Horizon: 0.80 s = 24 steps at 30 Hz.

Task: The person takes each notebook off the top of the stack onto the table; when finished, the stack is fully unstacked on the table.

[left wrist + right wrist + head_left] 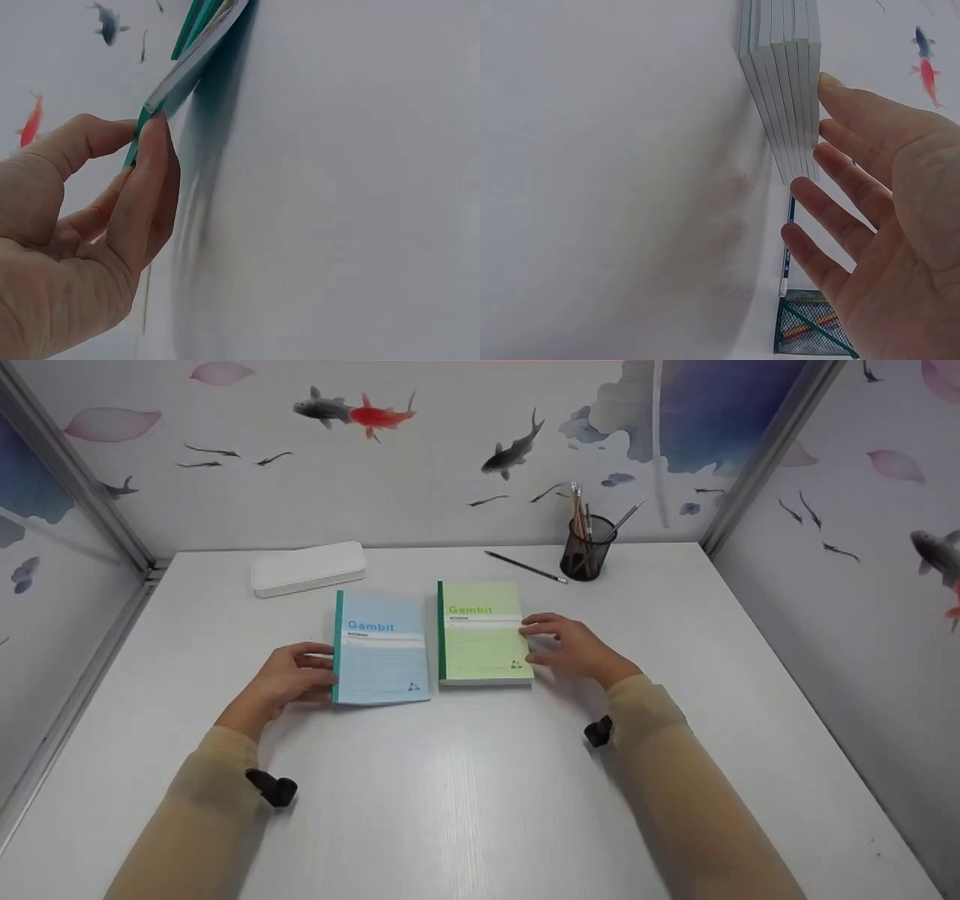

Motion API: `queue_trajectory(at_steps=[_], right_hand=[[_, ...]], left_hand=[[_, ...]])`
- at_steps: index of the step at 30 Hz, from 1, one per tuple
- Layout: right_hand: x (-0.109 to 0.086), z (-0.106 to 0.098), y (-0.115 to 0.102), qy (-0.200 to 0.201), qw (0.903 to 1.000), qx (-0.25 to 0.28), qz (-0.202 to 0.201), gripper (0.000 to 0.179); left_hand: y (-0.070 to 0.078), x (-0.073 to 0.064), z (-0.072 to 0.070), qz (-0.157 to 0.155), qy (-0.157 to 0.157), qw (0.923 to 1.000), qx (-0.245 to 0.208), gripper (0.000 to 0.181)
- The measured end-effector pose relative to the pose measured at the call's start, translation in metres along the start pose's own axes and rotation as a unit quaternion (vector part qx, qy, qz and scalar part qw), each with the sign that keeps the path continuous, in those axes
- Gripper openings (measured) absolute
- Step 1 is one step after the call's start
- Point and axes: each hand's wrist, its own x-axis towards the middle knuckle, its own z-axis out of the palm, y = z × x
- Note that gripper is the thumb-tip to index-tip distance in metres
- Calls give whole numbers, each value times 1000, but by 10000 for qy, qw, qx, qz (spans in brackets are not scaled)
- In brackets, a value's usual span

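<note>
A blue notebook [382, 660] with a teal spine lies left of centre in the head view. My left hand [296, 673] pinches its spine edge; in the left wrist view thumb and fingers close on the teal spine [142, 124], and a shadow shows under the lifted edge. To the right sits a pile of several notebooks, topped by a light green notebook [484, 649] with a dark green spine. Beside that pile is my right hand [570, 649], fingers extended and spread, fingertips right at its right edge. The right wrist view shows the stacked page edges [780, 97].
Behind the notebooks lie a white case [309, 570] and a dark pencil [525, 566]. A black mesh cup [589, 551] holding pencils stands at the back right. Printed panels border the white table [450, 795] at the back and sides.
</note>
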Motion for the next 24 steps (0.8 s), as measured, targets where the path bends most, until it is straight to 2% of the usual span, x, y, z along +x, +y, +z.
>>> queue_trajectory(at_steps=[4,7,12,16,24], right_hand=[[1,0,0,13,10000,33,76,53],[1,0,0,-9,9999,77,97,53],[1,1,1,-26,9997,143,172,53],[1,2,0,-43,9996,121,255,53],[-1,2,-3,6,9996,167,210,54]], left_hand=[[4,0,2,91,220,9967,772,71],[5,-1,2,222,289,9912,1275,71],[4,-3,2,369,345,9770,2071,53],[2,-3,4,381,320,9718,2305,52],[2,-1,5,370,315,9704,2367,57]])
